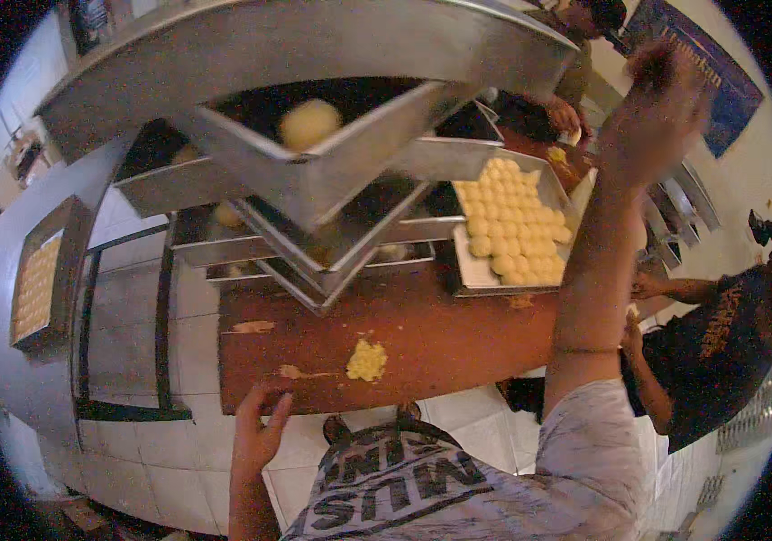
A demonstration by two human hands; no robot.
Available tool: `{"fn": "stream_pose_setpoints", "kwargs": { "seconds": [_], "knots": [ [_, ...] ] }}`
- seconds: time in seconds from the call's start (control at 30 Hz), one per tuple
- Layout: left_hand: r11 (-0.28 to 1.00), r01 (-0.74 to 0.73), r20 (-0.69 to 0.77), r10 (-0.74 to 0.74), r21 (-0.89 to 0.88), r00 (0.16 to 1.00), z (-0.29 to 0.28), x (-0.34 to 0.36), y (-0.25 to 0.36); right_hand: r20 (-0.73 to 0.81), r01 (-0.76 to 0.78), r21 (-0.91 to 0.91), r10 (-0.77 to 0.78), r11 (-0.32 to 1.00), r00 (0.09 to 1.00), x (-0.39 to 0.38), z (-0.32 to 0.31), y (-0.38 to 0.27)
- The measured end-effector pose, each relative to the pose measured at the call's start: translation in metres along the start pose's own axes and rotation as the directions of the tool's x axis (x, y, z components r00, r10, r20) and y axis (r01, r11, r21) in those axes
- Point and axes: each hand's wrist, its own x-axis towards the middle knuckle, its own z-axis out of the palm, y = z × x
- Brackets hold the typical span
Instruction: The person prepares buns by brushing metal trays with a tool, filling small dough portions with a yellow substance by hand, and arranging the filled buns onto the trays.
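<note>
My left hand [262, 424] is at the near left edge of the reddish-brown table [458, 338], thumb and fingers apart, with nothing visible between them. Just beyond it lies a small, thin, pale object [305, 371], too blurred to name. Right of that sits a small heap of yellow crumbly filling [367, 360]. My right hand [657, 117] is raised high at the upper right, smeared by motion, so its fingers cannot be read. Below and left of it, rows of pale yellow dough balls [514, 221] fill much of a metal tray [467, 270].
Metal trays [314, 194] are stacked crosswise at the table's far left; one shows a dough ball [310, 124]. Another tray [54, 270] of pale pieces stands far left. A person in black [720, 352] works at the right; another person's hand [565, 115] shows at the back.
</note>
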Motion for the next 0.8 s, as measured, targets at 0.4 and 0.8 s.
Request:
{"fn": "stream_pose_setpoints", "kwargs": {
  "seconds": [0.4,0.8],
  "knots": [
    [0.979,-0.163,0.081,0.154,0.122,0.985,0.086,0.024,0.041,0.566,0.221,-0.823,0.716,0.524,0.409,-0.229,-0.171,0.184],
    [0.980,-0.180,-0.052,0.176,-0.087,0.983,0.140,0.010,0.067,0.959,-0.653,-0.258,0.273,0.712,-0.080,-0.193,-0.089,-0.018]
  ]
}}
